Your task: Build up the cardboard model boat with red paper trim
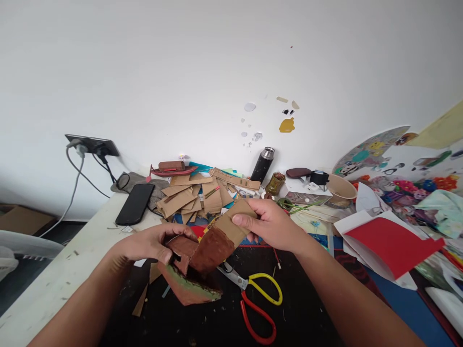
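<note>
Nearest thing, and my landmark for all this: the scissors with one yellow and one red handle, lying on a black mat. Handles are spread; the blade tips are hidden, so can't tell how far they gape.

Just left of the scissors, held up off the mat, is a little painted cardboard model, brown and green. The left hand has its fingers closed round the model's upper left part, thumb at the front.

Above the scissors, the right hand pinches the bare end of a cardboard strip between thumb and fingers. Its brown end overlaps the model; can't tell if they're joined or just touching.

My worries: squeeze too hard on the left and that thin wall could crumple. Lever the strip from its far end and it might crease or tear. If the paint's wet (can't tell), it'll smear. Lose the grip and the model could land on the scissors.

Beyond the scissors: cardboard scraps heaped on the bench, then a black flask.
</note>
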The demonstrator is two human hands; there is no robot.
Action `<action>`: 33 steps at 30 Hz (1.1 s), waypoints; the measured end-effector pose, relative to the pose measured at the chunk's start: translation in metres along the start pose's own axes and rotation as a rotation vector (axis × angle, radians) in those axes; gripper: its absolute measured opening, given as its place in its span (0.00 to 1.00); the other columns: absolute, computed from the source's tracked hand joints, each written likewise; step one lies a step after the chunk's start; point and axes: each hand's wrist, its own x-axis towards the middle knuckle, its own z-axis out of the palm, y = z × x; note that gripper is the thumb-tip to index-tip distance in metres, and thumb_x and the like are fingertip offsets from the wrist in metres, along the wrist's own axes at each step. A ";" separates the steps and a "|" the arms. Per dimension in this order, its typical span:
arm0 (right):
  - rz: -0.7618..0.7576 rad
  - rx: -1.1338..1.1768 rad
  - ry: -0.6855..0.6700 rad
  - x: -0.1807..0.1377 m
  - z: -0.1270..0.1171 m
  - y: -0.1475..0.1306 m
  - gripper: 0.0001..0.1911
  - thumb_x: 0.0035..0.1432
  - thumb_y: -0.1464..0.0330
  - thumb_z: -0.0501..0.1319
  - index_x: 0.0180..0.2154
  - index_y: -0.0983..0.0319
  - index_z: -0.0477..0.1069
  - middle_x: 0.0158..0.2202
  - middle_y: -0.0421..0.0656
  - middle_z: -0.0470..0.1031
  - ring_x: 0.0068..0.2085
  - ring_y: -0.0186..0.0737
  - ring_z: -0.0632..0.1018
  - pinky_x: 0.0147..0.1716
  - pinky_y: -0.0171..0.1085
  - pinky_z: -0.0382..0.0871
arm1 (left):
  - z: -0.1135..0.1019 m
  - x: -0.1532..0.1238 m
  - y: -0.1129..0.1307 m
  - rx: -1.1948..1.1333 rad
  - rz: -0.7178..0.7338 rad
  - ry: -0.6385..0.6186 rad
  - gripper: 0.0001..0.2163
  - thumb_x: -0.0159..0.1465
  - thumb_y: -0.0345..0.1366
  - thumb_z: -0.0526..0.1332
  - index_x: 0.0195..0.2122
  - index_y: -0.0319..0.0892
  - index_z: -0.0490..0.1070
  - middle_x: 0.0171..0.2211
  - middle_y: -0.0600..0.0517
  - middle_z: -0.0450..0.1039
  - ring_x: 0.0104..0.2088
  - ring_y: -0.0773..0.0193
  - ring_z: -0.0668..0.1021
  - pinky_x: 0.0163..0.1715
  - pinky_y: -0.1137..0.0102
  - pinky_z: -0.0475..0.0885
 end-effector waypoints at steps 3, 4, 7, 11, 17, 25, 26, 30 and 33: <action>0.002 -0.061 -0.024 -0.002 0.003 0.003 0.25 0.71 0.45 0.67 0.36 0.59 0.72 0.24 0.35 0.72 0.25 0.34 0.73 0.25 0.34 0.64 | 0.002 0.003 0.007 0.061 -0.018 -0.019 0.34 0.50 0.50 0.86 0.56 0.43 0.84 0.54 0.46 0.86 0.51 0.49 0.86 0.53 0.66 0.80; 0.011 -0.078 -0.031 -0.003 0.004 0.005 0.25 0.71 0.44 0.67 0.37 0.59 0.73 0.24 0.36 0.72 0.25 0.35 0.74 0.25 0.34 0.64 | 0.003 0.005 0.009 0.073 -0.022 -0.028 0.34 0.50 0.50 0.86 0.56 0.44 0.84 0.54 0.47 0.86 0.51 0.49 0.86 0.53 0.66 0.80; 0.042 -0.085 -0.045 -0.005 0.004 0.009 0.27 0.70 0.42 0.67 0.39 0.60 0.75 0.26 0.36 0.74 0.25 0.35 0.74 0.26 0.34 0.64 | 0.004 0.010 0.010 0.065 -0.045 -0.078 0.33 0.50 0.50 0.86 0.56 0.44 0.85 0.54 0.48 0.87 0.51 0.50 0.87 0.54 0.66 0.80; 0.052 -0.106 -0.034 -0.006 0.005 0.011 0.25 0.70 0.44 0.67 0.37 0.59 0.74 0.26 0.36 0.74 0.26 0.36 0.74 0.26 0.34 0.62 | 0.003 0.017 0.004 0.010 -0.062 -0.098 0.33 0.50 0.50 0.86 0.54 0.44 0.85 0.52 0.48 0.88 0.48 0.52 0.88 0.52 0.66 0.81; -0.021 -0.270 -0.003 -0.005 0.008 0.008 0.26 0.71 0.47 0.67 0.30 0.59 0.68 0.26 0.37 0.71 0.29 0.35 0.72 0.30 0.35 0.61 | 0.000 0.027 0.000 0.072 -0.126 -0.090 0.32 0.48 0.48 0.87 0.53 0.44 0.85 0.49 0.51 0.89 0.47 0.54 0.87 0.49 0.70 0.80; 0.122 0.213 -0.025 -0.012 0.009 0.017 0.31 0.59 0.41 0.76 0.46 0.61 0.76 0.31 0.37 0.77 0.26 0.35 0.77 0.24 0.33 0.67 | -0.003 0.034 -0.006 0.012 -0.096 -0.054 0.34 0.47 0.50 0.87 0.53 0.43 0.84 0.49 0.48 0.87 0.46 0.53 0.86 0.48 0.67 0.80; 0.116 0.285 -0.016 -0.012 0.012 0.022 0.34 0.57 0.40 0.76 0.46 0.61 0.75 0.31 0.37 0.77 0.26 0.35 0.78 0.23 0.33 0.67 | -0.004 0.035 -0.006 0.000 -0.086 -0.046 0.35 0.47 0.50 0.87 0.54 0.43 0.84 0.50 0.47 0.87 0.47 0.52 0.86 0.50 0.66 0.80; 0.098 0.401 -0.015 -0.010 0.029 0.048 0.35 0.55 0.37 0.76 0.39 0.60 0.72 0.25 0.36 0.75 0.24 0.35 0.76 0.23 0.33 0.69 | -0.004 0.040 -0.004 0.036 -0.044 -0.039 0.36 0.50 0.52 0.85 0.57 0.43 0.82 0.56 0.45 0.85 0.53 0.48 0.85 0.57 0.61 0.77; 0.124 0.381 0.055 -0.009 0.041 0.063 0.36 0.54 0.36 0.75 0.38 0.60 0.72 0.23 0.34 0.72 0.22 0.33 0.73 0.21 0.33 0.64 | -0.001 0.044 0.001 0.125 -0.029 -0.017 0.35 0.51 0.52 0.85 0.56 0.43 0.82 0.53 0.46 0.84 0.51 0.49 0.84 0.54 0.64 0.78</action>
